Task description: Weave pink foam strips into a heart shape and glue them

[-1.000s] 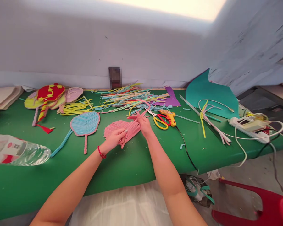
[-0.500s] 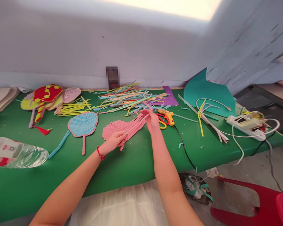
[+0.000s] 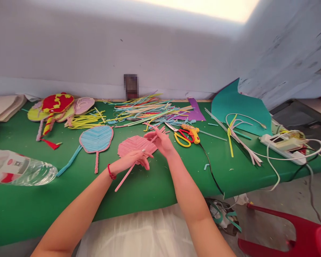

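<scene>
A pink leaf-shaped panel of fuzzy pipe cleaners [image 3: 131, 144] lies on the green tabletop, its right end frayed into loose stems. My left hand [image 3: 132, 159] rests over its lower edge, fingers stretched out and apart. A single pink pipe cleaner [image 3: 124, 181] slants across the panel, passing beneath my left hand. Its upper part is between the bent fingers of my right hand [image 3: 162, 141], at the panel's right end. Close to my right hand are scissors with red and yellow handles [image 3: 183, 138] and a yellow glue gun [image 3: 194, 134]. A blue fan with a pink rim [image 3: 96, 139] lies to the left.
Loose colored pipe cleaners [image 3: 147, 110] are heaped along the wall. Finished fans [image 3: 57, 104] and a water bottle [image 3: 24, 167] lie left. At right are a teal sheet [image 3: 240, 109], white stems [image 3: 243, 146] and a power strip with cables [image 3: 283, 148]. A red stool [image 3: 280, 214] stands below.
The long pink stems that were gathered along the panel have given way to one stem slanting across it. My right hand has shifted left and my left fingers have spread. The scissors are now uncovered.
</scene>
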`<state>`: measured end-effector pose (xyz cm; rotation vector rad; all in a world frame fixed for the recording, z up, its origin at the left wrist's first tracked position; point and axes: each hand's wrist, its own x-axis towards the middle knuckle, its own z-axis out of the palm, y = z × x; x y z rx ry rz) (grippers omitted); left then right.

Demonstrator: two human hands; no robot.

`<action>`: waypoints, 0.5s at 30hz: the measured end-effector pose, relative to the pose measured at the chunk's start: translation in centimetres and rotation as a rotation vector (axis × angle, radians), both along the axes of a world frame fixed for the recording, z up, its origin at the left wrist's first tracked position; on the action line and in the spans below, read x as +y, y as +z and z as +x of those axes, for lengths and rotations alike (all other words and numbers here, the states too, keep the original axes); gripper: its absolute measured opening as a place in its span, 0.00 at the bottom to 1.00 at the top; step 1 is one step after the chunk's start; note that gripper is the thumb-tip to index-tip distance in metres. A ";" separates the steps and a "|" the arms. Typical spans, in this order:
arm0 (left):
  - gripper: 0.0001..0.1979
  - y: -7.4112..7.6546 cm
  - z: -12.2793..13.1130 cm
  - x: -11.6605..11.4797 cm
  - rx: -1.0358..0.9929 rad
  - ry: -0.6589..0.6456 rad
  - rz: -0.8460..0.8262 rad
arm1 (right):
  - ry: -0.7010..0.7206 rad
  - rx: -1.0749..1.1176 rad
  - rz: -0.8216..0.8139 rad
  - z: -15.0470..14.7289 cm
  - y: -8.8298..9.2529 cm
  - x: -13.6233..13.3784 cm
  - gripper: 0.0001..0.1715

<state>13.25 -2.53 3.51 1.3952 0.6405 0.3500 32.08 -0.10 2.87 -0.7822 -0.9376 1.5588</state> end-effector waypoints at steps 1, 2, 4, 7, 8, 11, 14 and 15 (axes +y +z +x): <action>0.27 -0.1 0.1 0.0 -0.001 0.007 0.006 | 0.048 -0.010 -0.003 -0.6 -0.1 -0.2 0.24; 0.27 -0.1 0.2 -0.1 -0.002 0.029 0.016 | 0.087 -0.016 -0.010 -1.0 -0.2 -0.3 0.25; 0.25 -0.1 0.5 -0.1 -0.013 0.106 0.028 | 0.152 -0.018 -0.030 -1.9 -0.4 -0.5 0.27; 0.22 0.0 0.8 -0.2 -0.040 0.199 0.013 | 0.219 -0.003 -0.046 -2.7 -0.8 -0.6 0.28; 0.22 -0.1 0.8 -0.2 -0.049 0.216 0.006 | 0.233 0.004 -0.048 -2.8 -0.9 -0.7 0.29; 0.25 -0.2 0.9 -0.2 -0.085 0.236 -0.014 | 0.269 0.049 -0.032 -3.1 -0.9 -0.8 0.33; 0.25 -0.2 0.9 -0.4 -0.130 0.209 -0.044 | 0.314 0.060 -0.006 -3.3 -0.6 -1.2 0.35; 0.24 -0.2 0.9 -0.5 -0.142 0.194 -0.055 | 0.332 0.049 0.001 -3.4 -0.5 -1.4 0.34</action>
